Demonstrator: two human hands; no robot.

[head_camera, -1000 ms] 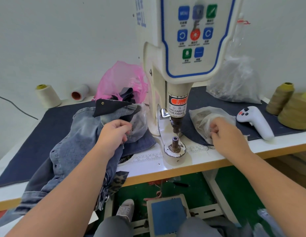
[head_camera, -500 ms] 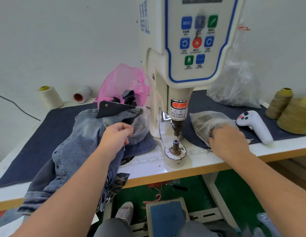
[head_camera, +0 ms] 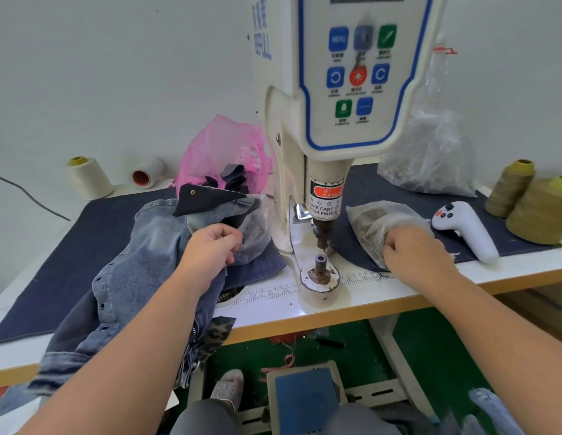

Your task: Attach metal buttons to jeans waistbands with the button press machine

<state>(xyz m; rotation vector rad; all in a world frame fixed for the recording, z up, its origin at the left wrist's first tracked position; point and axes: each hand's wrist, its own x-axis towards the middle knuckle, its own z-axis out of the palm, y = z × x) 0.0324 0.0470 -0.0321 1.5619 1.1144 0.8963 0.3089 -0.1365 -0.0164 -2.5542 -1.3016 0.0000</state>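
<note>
The fingers of the left hand (head_camera: 210, 251) are curled into a loose fist that bunches a fold of the jeans (head_camera: 141, 262); the thumb lies across the top of the fold. The fingers of the right hand (head_camera: 413, 251) are bent and pressed into the mouth of a small clear plastic bag (head_camera: 372, 226) holding dull metal pieces; whether a button is pinched between the fingertips cannot be told.

The jeans are faded, washed blue denim with a row of metal eyelets along one panel. They lie heaped on the left part of the table (head_camera: 430, 285) and hang over its front edge, where a zipper shows. A dark denim flap (head_camera: 204, 200) with one brass eyelet rests on top of the heap.

Between the two hands stands the button press machine (head_camera: 330, 127), cream-coloured, with a blue-edged control panel. Its lower die (head_camera: 320, 266), a ribbed cylindrical post on a round worn metal base, is bare. The upper punch sits directly above it, apart from it.

A dark blue cloth mat (head_camera: 53, 259) covers the table rear. On it: a pink plastic bag (head_camera: 223, 149), a larger clear bag (head_camera: 430, 158), a white handheld controller (head_camera: 465, 226), and cones of cream (head_camera: 89, 178) and olive thread (head_camera: 537, 208).
</note>
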